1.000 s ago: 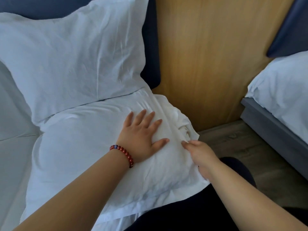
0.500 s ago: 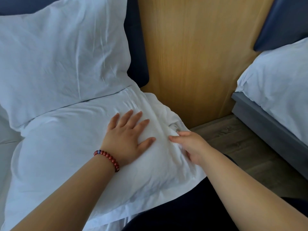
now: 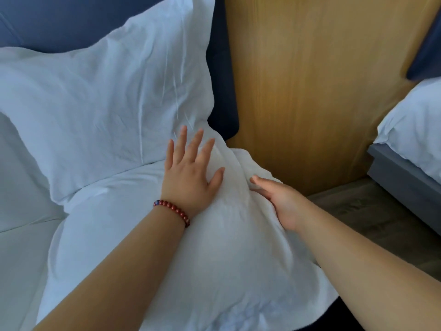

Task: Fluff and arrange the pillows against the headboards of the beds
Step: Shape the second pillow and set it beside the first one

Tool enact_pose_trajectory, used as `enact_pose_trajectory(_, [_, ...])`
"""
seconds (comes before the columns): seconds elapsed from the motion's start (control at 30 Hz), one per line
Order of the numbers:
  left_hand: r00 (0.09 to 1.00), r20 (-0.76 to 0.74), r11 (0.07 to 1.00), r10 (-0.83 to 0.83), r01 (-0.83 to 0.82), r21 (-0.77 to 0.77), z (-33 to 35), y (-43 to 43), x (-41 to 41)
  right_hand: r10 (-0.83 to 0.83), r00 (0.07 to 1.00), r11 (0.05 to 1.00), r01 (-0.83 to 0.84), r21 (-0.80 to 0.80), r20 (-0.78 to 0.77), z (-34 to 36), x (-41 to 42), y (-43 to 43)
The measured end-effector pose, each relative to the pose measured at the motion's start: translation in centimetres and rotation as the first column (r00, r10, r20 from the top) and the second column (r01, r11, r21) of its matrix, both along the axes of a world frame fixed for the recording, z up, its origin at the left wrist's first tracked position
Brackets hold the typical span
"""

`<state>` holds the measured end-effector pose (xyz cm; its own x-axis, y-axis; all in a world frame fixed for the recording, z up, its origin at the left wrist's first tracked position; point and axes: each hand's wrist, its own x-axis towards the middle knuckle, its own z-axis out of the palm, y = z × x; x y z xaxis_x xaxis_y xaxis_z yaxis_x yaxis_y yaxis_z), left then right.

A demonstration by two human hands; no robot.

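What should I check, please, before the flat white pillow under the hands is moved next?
1. Left hand flat on the front white fabric pillow: ok, spread fingers press its top.
2. Right hand gripping that pillow's right edge: cannot tell, its fingers are hidden under fabric.
3. Rear white fabric pillow leaning on the dark blue padded headboard: ok.
4. Front pillow set against the headboard: not ok, it lies flat before the rear pillow.
5. Front pillow's far right corner smooth: not ok, bunched beside the wooden wall panel.
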<state>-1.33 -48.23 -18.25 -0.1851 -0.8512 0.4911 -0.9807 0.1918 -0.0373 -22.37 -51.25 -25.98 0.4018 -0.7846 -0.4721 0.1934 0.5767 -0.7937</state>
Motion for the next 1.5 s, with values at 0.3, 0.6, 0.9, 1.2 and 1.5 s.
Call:
enact_pose_trajectory(0.3, [0.999, 0.053, 0.994, -0.003, 0.008, -0.109, 0.0, -6.4, 2.6, -0.029, 0.992, 0.996, 0.018, -0.093, -0.126, 1.7, 4.6, -6.9])
enact_pose_trajectory(0.6, [0.997, -0.07, 0.978, -0.034, 0.019, -0.207, -2.2, -7.5, 2.9, -0.578, 0.783, 0.794, 0.474, -0.382, -0.229, -0.7, 5.6, -7.4])
enact_pose_trajectory(0.9, [0.999, -0.043, 0.976, 0.003, -0.013, -0.218, -3.0, -7.9, 2.6, -0.383, 0.886, 0.916, 0.328, -0.231, -0.261, 2.3, 7.0, -13.4])
enact_pose_trajectory(1.2, [1.0, -0.018, 0.955, 0.007, -0.012, -0.298, -1.6, -7.6, 2.3, -0.46, 0.874, 0.808, 0.338, -0.483, -0.157, 2.3, 8.9, -12.6])
enact_pose_trajectory(1.5, [0.959, 0.16, 0.896, 0.235, -0.15, -0.417, 0.4, -10.9, 4.7, -0.12, 0.971, 0.929, 0.037, -0.369, -0.205, 4.0, 11.0, -17.8])
